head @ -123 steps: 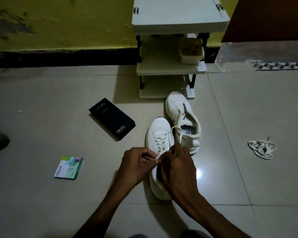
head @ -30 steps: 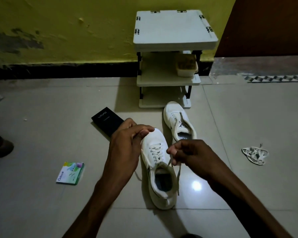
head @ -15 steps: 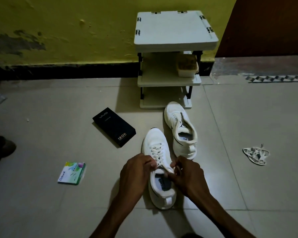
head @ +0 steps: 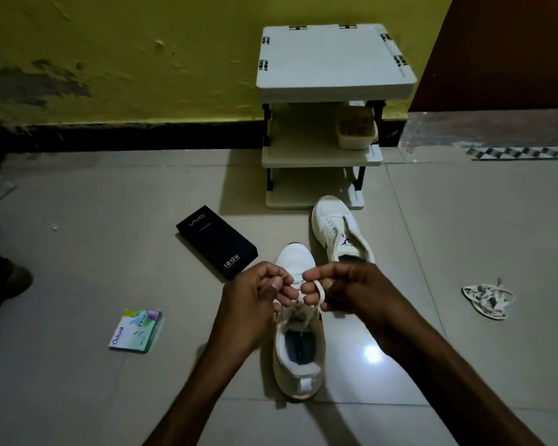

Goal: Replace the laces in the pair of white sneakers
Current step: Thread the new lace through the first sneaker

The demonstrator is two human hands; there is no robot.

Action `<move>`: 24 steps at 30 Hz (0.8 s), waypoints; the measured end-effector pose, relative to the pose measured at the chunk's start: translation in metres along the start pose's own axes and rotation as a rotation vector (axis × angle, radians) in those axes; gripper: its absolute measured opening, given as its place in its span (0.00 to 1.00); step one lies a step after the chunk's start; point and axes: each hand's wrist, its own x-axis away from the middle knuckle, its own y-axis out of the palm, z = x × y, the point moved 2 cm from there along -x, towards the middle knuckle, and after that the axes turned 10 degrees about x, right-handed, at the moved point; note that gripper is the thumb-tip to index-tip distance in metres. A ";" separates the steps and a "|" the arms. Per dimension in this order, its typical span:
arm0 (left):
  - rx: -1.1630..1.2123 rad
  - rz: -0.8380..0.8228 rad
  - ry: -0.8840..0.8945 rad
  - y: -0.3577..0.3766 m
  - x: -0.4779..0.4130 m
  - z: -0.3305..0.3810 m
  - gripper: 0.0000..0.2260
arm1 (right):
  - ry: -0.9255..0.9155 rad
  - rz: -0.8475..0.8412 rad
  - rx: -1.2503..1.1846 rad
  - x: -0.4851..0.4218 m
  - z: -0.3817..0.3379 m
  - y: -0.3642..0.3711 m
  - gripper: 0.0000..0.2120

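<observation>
A white sneaker stands on the floor tiles in front of me, toe pointing away, threaded with a white lace. My left hand and my right hand are raised just above its tongue, each pinching one end of that lace; a loop shows by my right fingers. The second white sneaker lies behind it to the right, open, with no lace that I can see. A loose bundle of white laces lies on the floor at the right.
A black phone box lies left of the sneakers, and a small green packet nearer left. A white shelf rack holding a tub stands against the yellow wall. A dark shoe shows at the left edge.
Both hands have risen from the sneaker's collar and now meet above the tongue with the lace ends. A loop has formed at my right fingers.
</observation>
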 end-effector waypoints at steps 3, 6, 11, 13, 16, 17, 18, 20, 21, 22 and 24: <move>-0.039 0.023 0.126 -0.006 -0.006 0.020 0.09 | -0.057 -0.046 -0.147 0.002 -0.025 -0.006 0.10; -0.053 0.089 0.239 -0.012 -0.010 0.041 0.07 | -0.107 0.015 -0.136 0.002 -0.035 -0.005 0.09; 0.177 0.105 0.237 -0.018 -0.011 0.067 0.04 | -0.233 0.187 0.036 0.006 -0.046 0.003 0.09; 0.219 0.106 0.228 -0.019 -0.010 0.075 0.05 | -0.273 0.255 0.136 0.007 -0.049 0.005 0.10; 0.345 0.110 0.188 -0.019 -0.007 0.086 0.06 | -0.306 0.300 0.177 0.008 -0.052 0.005 0.08; 0.380 0.110 0.182 -0.020 -0.006 0.089 0.06 | -0.297 0.295 0.162 0.008 -0.052 0.005 0.08; 0.403 0.112 0.188 -0.021 -0.006 0.094 0.06 | -0.285 0.283 0.128 0.008 -0.052 0.005 0.08; 0.440 0.118 0.195 -0.023 -0.007 0.101 0.06 | -0.264 0.256 0.031 0.007 -0.051 0.004 0.08; 0.458 0.121 0.198 -0.024 -0.008 0.104 0.07 | -0.265 0.255 -0.005 0.006 -0.051 0.004 0.07; 0.472 0.123 0.203 -0.025 -0.009 0.107 0.07 | -0.269 0.262 -0.023 0.007 -0.051 0.003 0.07; 0.488 0.116 0.220 -0.026 -0.010 0.114 0.07 | -0.286 0.282 -0.040 0.007 -0.052 0.003 0.07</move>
